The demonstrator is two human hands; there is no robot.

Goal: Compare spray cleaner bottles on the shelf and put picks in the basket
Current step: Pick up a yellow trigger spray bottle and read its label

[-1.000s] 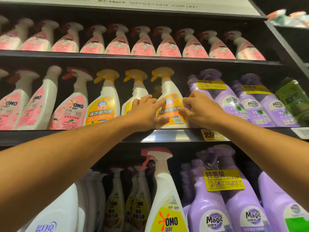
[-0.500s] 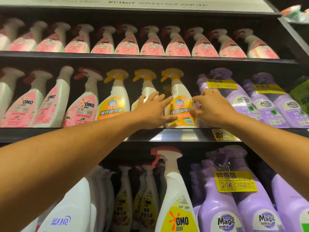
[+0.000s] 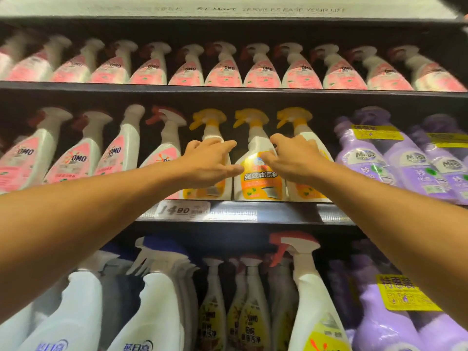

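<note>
Both grips released, grasping nothing: left hand (image 3: 210,163) and right hand (image 3: 291,160) reaching with fingers spread toward either side of the middle white spray bottle with yellow trigger and orange-yellow label (image 3: 258,168). Fingertips at or just off its sides; contact hard to judge. Standing upright on the middle shelf (image 3: 253,211), long axis vertical, nozzle pointing left. Label printed in Chinese characters, blurred. Flanked by two matching yellow-trigger bottles (image 3: 304,122), each partly hidden behind a hand. Price tag (image 3: 183,210) on the shelf edge reading roughly "14.80". Left along the same shelf, white bottles with pink OMO labels (image 3: 78,158); right, purple bottles marked Magic (image 3: 364,158) with yellow stickers. Above, a blurred row of pink-labelled OMO sprayers (image 3: 228,69), under a header reading "RT-Mart". Below, white and purple bottles cut off by the frame.
</note>
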